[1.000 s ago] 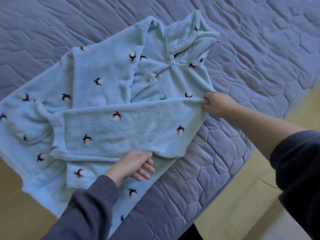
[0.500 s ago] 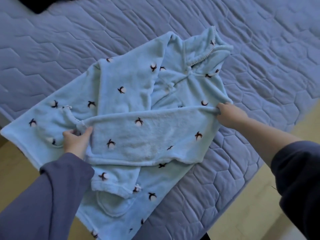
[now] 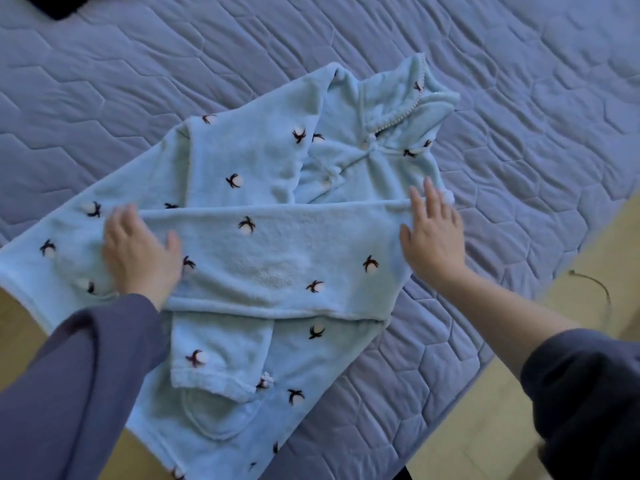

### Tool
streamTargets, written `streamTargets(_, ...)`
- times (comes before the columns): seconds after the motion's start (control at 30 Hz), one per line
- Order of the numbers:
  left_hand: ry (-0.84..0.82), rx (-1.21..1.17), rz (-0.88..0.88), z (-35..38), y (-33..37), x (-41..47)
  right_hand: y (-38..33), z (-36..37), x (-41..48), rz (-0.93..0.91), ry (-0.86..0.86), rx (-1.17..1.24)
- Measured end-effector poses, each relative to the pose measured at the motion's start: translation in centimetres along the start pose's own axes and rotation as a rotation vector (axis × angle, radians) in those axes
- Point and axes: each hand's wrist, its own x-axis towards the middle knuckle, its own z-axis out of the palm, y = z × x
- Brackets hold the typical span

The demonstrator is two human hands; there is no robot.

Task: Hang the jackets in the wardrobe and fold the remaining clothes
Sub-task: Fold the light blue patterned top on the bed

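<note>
Logged on quilted grey-blue mattress (image 3: 519, 98), near corner: pale blue printed fleece robe (image 3: 242, 157), hem overhanging the edge. Pressed flat by left hand (image 3: 138, 251) and right hand (image 3: 433, 237), fingers straight, gripping nothing. Judged risk: dragged floorward by overhang; fold sprung open.

The fleece garment (image 3: 277, 244) at the centre of the frame was pale blue, scattered with small white tufts, each set on a dark brown sprig, and its collar carried a bead trim (image 3: 401, 114) in white. The bedcover (image 3: 138, 81) beneath was muted lavender-blue, quilted in stitched hexagons, with a plain black item (image 3: 59, 5) at the upper left. The floor (image 3: 606, 237) at the right was pale yellow-tan; the person's left sleeve (image 3: 69, 393) was slate blue, the right sleeve (image 3: 588, 393) nearer charcoal.
</note>
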Motion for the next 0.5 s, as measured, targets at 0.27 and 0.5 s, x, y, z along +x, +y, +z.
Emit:
streamTargets(0.27, -0.169, 0.378, 0.731, 11.3, 9.2, -7.2, -2.9, 8.1, -1.8, -0.203, -0.074, 0.070)
streamTargets(0.5, -0.183, 0.478, 0.484, 10.2, 4.4, -5.4, 2.8, 8.0, -1.3, 0.157, -0.149, 0.074)
